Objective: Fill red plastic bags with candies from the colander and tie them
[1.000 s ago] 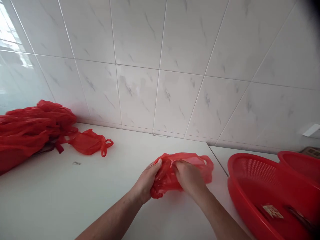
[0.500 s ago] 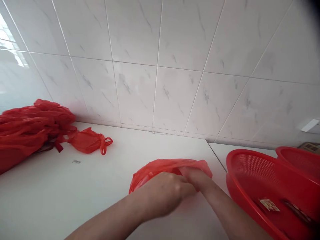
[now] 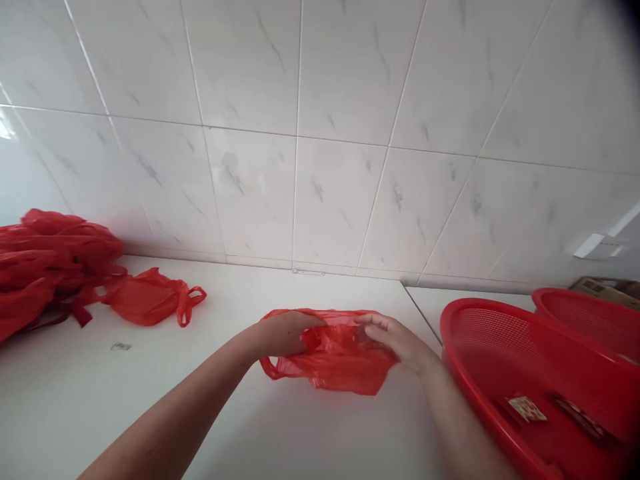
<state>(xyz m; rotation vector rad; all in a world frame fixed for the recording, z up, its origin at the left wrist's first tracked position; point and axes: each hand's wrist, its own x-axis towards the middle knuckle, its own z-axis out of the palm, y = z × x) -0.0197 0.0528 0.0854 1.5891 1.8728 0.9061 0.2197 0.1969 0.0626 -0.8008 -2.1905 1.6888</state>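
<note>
A thin red plastic bag [image 3: 350,370] is between my hands above the white tabletop, its mouth facing up and a handle loop hanging at its left. My left hand [image 3: 287,332] is at the left side of the mouth, closed on the film, its fingertips partly hidden inside. At the right rim, my right hand [image 3: 393,337] has its bent fingers on the bag, thumb side towards the opening. Bunched red film shows inside the mouth; whether anything else lies in the bag cannot be made out.
On the left lie a heap of red plastic bags [image 3: 55,260] and a smaller filled red bag [image 3: 145,299] with its handles knotted. Two red baskets [image 3: 463,307] stand at the right, the nearer holding small packets [image 3: 527,409]. A tiled wall [image 3: 345,200] rises behind the table [image 3: 240,427].
My hands were crossed close together over the bag; now they are apart, the left at its left side and the right at its right. The view has shifted slightly to the right.
</note>
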